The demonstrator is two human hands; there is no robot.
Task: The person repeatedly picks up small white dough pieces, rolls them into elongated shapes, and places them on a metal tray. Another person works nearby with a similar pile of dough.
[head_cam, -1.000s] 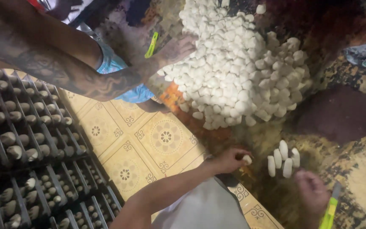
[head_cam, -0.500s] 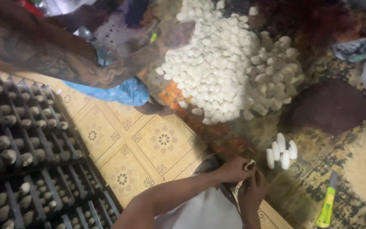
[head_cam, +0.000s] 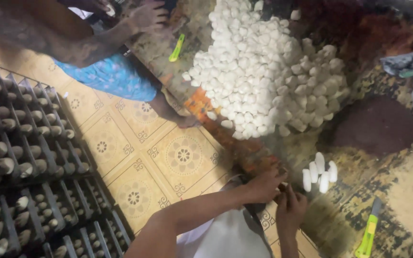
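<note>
Both hands are now meeting low by the lap, left hand (head_cam: 264, 185) and right hand (head_cam: 290, 206) pinching together one small item, unclear, just beside the standing row of white cocoons (head_cam: 319, 173) on the floor (head_cam: 182, 153).

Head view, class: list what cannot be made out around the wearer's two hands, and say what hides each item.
1. What the left hand and right hand pinch between them: covered by the fingers, too small.
2. Whether either hand grips anything: blurred.
3. Green cutter: its lower end runs to the bottom edge.
4. Contents of the black rack: motion blur; cut by the left edge.
5. Another person's hand: cut by the top edge.
</note>
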